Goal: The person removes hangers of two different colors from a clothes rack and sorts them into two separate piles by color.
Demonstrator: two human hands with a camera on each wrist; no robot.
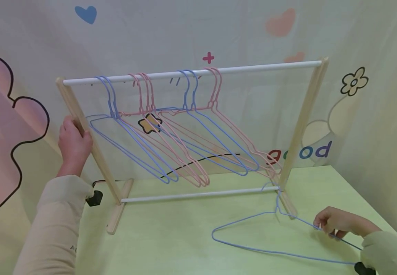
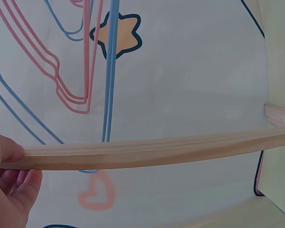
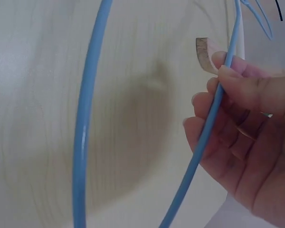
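Observation:
My left hand (image 1: 74, 141) grips the left wooden post (image 1: 99, 162) of a small clothes rack; in the left wrist view thumb and fingers wrap the post's edge. My right hand (image 1: 342, 222) pinches one shoulder of a blue wire hanger (image 1: 270, 251) low at the front right, as the right wrist view also shows with the blue wire (image 3: 210, 118) between thumb and fingers. The hook of that hanger is by the lower white bar's right end. From the top white rail (image 1: 260, 69) hang blue hangers (image 1: 133, 152) and pink hangers (image 1: 181, 152) in alternating groups.
The rack stands on a pale green table (image 1: 157, 244). Its right post (image 1: 303, 122) rises from a wooden foot (image 1: 289, 208), and a lower white bar (image 1: 198, 194) joins both sides. Behind hangs a printed curtain (image 1: 239, 34) with hearts and flowers.

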